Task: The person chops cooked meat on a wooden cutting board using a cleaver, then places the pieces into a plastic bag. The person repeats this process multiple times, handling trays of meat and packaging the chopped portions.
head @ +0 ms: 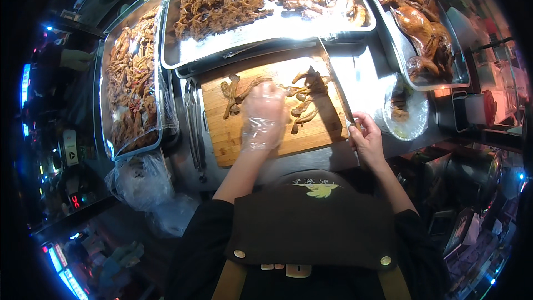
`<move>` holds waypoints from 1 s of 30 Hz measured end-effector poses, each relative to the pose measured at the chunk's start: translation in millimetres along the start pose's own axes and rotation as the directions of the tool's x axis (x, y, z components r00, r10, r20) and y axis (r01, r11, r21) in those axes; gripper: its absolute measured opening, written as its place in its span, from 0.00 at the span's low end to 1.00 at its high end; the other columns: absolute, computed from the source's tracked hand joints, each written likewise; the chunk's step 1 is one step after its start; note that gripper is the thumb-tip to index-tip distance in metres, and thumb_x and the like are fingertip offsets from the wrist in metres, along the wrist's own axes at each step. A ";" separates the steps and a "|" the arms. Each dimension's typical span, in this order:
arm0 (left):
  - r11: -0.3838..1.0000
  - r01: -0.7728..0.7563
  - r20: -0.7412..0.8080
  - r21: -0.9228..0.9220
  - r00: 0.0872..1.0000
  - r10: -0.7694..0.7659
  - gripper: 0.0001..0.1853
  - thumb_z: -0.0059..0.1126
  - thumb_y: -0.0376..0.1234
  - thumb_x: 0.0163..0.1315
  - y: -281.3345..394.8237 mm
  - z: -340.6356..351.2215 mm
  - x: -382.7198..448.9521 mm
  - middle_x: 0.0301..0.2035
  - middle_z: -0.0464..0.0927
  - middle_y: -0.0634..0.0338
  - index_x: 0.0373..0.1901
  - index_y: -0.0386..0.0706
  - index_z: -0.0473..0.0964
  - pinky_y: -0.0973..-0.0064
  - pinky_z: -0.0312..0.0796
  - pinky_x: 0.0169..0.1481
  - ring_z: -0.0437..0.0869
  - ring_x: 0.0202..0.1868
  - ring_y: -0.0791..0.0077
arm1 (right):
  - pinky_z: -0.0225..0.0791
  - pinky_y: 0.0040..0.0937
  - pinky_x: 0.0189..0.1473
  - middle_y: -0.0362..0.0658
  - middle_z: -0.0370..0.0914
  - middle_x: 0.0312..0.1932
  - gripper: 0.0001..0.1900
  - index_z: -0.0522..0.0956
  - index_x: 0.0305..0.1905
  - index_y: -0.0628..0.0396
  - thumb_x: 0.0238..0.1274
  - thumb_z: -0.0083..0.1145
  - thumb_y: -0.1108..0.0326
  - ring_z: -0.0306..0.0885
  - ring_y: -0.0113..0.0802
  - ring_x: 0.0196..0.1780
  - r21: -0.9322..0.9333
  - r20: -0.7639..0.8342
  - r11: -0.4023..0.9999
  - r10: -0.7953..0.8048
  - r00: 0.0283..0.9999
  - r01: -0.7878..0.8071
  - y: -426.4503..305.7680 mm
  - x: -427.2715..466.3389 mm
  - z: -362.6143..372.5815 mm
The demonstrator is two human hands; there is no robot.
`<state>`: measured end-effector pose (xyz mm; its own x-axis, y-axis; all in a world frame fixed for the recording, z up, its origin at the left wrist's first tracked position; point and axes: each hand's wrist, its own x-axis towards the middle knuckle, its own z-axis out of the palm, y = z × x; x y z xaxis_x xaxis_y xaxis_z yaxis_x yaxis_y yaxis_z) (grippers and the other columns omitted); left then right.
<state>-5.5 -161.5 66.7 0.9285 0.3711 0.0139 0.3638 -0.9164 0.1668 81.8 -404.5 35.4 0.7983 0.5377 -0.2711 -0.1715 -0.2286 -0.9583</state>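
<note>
A wooden cutting board [225,141] lies before me with braised poultry pieces on it. One small group of pieces [230,96] is at its left, and more pieces [303,118] lie right of centre. My left hand [264,112], in a clear plastic glove, is over the middle of the board. Motion blurs its fingers, and a piece shows just beyond them; whether they grip it is unclear. My bare right hand [366,137] holds a knife [336,77] by its handle at the board's right side. The blade points away from me.
Metal trays of cooked meat [233,4], poultry parts [133,79] and whole glazed birds [422,33] surround the board. Metal tongs [193,125] lie left of it. A plastic-lined bowl [406,108] stands at right. Clear plastic bags [141,179] hang near the left front.
</note>
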 end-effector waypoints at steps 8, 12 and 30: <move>0.969 -0.222 0.275 0.112 0.944 0.184 0.13 0.62 0.42 0.51 33.5 56.8 18.5 0.30 0.79 0.57 0.33 0.44 0.80 0.68 0.71 0.42 0.80 0.38 0.65 | 0.61 0.18 0.20 0.37 0.70 0.30 0.15 0.71 0.54 0.60 0.64 0.54 0.74 0.69 0.18 0.22 -0.038 -0.054 0.999 0.024 0.998 -0.026 12.0 -6.7 -7.8; 0.969 -0.246 0.148 0.011 0.959 0.241 0.07 0.59 0.35 0.49 35.7 53.6 7.2 0.27 0.81 0.52 0.26 0.42 0.82 0.66 0.75 0.44 0.83 0.36 0.61 | 0.59 0.17 0.21 0.39 0.72 0.34 0.15 0.71 0.55 0.61 0.63 0.52 0.76 0.68 0.17 0.22 -0.033 0.005 0.999 0.014 1.000 -0.014 12.9 -3.0 -10.0; 0.895 0.378 -0.419 -0.236 0.791 -0.445 0.14 0.49 0.39 0.65 -237.3 -59.3 -157.2 0.32 0.72 0.50 0.42 0.38 0.74 0.59 0.68 0.42 0.75 0.38 0.55 | 0.62 0.43 0.57 0.51 0.72 0.46 0.24 0.73 0.51 0.61 0.48 0.70 0.68 0.70 0.49 0.52 -0.658 0.356 0.448 -0.522 0.775 0.605 -7.5 36.8 138.8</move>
<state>-242.2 6.5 83.4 0.5416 0.7644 0.3498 0.6593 -0.6444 0.3874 32.3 -270.4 20.1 0.5024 0.8252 0.2582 0.7860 -0.3115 -0.5339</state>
